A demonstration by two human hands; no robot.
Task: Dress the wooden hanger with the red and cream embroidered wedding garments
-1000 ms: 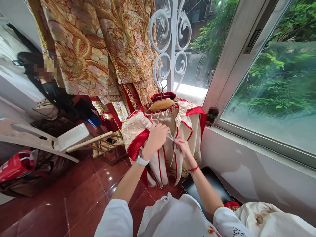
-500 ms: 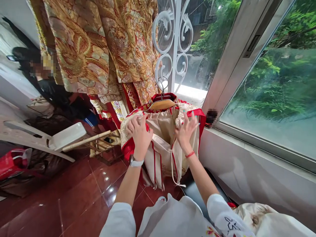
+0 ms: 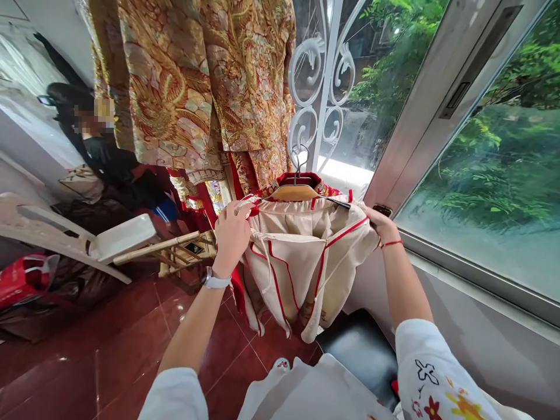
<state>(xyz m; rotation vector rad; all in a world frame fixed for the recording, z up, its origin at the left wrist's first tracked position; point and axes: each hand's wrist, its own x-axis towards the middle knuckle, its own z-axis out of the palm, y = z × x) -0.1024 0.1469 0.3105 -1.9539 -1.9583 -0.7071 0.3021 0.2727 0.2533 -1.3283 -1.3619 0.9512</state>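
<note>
A cream skirt (image 3: 284, 265) with red piping and thin tie cords hangs spread out in front of me. Its gathered waistband lies just below a wooden hanger (image 3: 294, 192) with a metal hook. My left hand (image 3: 231, 236) is closed on the waist edge at the left end, beside a bit of red cloth. At the far right end, my right hand (image 3: 381, 224) grips the skirt's edge, its fingertips partly hidden by the cloth. Behind the skirt shows a red garment collar (image 3: 285, 178) on the hanger.
Gold embroidered robes (image 3: 175, 87) hang behind, beside white scrolled ironwork (image 3: 326, 81). A window frame (image 3: 437, 128) and sill run along the right. Below stands a black seat (image 3: 359, 344). To the left are a bamboo rack (image 3: 161, 248), a white chair (image 3: 125, 236) and a seated person (image 3: 109, 157).
My hands have moved apart, the right one out to the skirt's right end. The skirt's waist is now stretched wider and flatter, and more of the black seat shows.
</note>
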